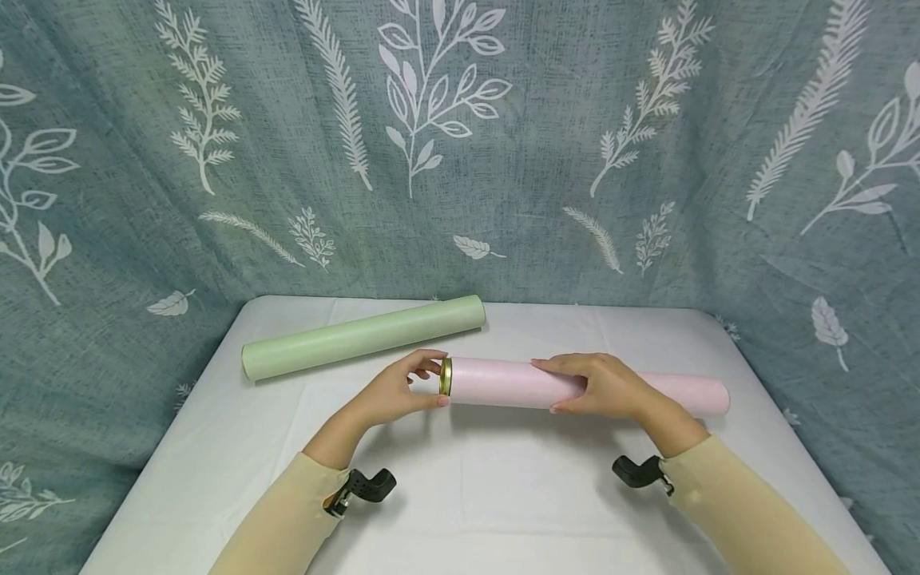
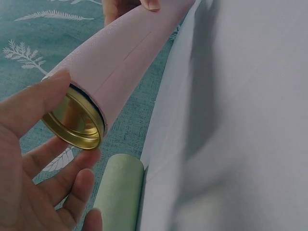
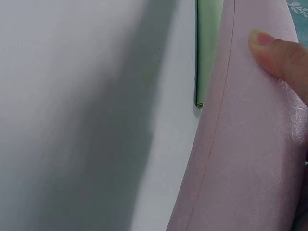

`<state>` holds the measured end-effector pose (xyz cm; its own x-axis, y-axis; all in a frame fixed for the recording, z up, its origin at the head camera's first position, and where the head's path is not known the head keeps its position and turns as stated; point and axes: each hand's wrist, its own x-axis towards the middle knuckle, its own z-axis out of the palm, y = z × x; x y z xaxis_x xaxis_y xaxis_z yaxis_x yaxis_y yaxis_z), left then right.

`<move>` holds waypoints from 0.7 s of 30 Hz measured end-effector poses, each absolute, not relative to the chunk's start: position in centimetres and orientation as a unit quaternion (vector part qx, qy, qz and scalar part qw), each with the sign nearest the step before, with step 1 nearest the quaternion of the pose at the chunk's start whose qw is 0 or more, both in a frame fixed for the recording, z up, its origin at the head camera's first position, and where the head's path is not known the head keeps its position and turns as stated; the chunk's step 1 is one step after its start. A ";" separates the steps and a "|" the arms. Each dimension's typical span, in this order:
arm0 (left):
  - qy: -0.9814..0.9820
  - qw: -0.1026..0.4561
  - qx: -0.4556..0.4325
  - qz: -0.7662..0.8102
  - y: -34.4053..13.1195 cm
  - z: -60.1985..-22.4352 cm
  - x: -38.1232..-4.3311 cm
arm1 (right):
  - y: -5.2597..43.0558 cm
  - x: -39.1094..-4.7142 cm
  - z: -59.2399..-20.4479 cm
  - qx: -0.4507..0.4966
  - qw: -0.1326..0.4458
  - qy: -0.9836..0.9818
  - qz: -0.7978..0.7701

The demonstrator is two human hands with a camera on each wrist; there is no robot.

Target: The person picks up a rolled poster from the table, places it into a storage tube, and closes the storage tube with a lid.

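A long pink cardboard tube [image 1: 503, 383] is held level above the white tabletop. My right hand [image 1: 607, 387] grips its middle, thumb on the near side and fingers over the top. A shiny gold metal cap [image 2: 89, 115] with a recessed face sits at the tube's left end, a thin dark gap between it and the pink edge. My left hand [image 1: 391, 391] holds that cap by its rim between thumb and fingertips, the other fingers loosely bent. In the right wrist view, the right thumb [image 3: 281, 57] presses on the pink surface.
A pale green tube [image 1: 362, 338] lies slantwise on the white-covered table [image 1: 460, 495], behind the left hand. A blue-green curtain [image 1: 532, 160] with white leaf prints hangs close behind the table and along both sides. Black camera mounts [image 1: 370, 485] stick out from both wrists.
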<state>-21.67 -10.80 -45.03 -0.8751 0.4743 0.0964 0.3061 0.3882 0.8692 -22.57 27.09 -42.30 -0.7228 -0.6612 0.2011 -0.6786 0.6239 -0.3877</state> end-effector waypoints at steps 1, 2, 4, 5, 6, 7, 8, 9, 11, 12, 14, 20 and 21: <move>0.828 0.085 0.236 0.501 -10.8 -45.1 -21.7 | 27.1 -22.6 -42.3 0.371 0.020 -0.901 0.223; 0.827 0.084 0.237 0.502 -10.8 -45.1 -21.7 | 27.0 -22.6 -42.4 0.371 0.020 -0.902 0.223; 0.826 0.084 0.239 0.503 -10.8 -45.2 -21.7 | 27.0 -22.6 -42.4 0.371 0.022 -0.901 0.222; 0.827 0.084 0.239 0.502 -10.8 -45.3 -21.7 | 27.0 -22.6 -42.5 0.371 0.023 -0.901 0.223; 0.827 0.085 0.237 0.503 -10.8 -45.3 -21.7 | 26.9 -22.6 -42.5 0.372 0.023 -0.901 0.223; 0.827 0.086 0.236 0.503 -10.8 -45.3 -21.7 | 27.0 -22.6 -42.5 0.372 0.023 -0.901 0.223; 0.828 0.086 0.235 0.502 -10.7 -45.3 -21.7 | 27.0 -22.6 -42.6 0.372 0.023 -0.901 0.223; 0.828 0.087 0.234 0.502 -10.7 -45.3 -21.7 | 27.0 -22.6 -42.6 0.372 0.023 -0.900 0.225; 0.829 0.088 0.231 0.502 -10.7 -45.3 -21.6 | 26.9 -22.5 -42.5 0.372 0.023 -0.900 0.225; 0.830 0.089 0.230 0.501 -10.7 -45.3 -21.6 | 26.9 -22.4 -42.5 0.372 0.023 -0.900 0.225; 0.832 0.089 0.227 0.498 -10.7 -45.3 -21.5 | 26.8 -22.3 -42.4 0.373 0.025 -0.899 0.227; 0.841 0.086 0.211 0.491 -10.9 -45.4 -21.4 | 26.5 -22.2 -42.5 0.377 0.028 -0.899 0.221; 0.843 0.086 0.207 0.490 -10.9 -45.4 -21.4 | 26.4 -22.2 -42.5 0.377 0.029 -0.899 0.219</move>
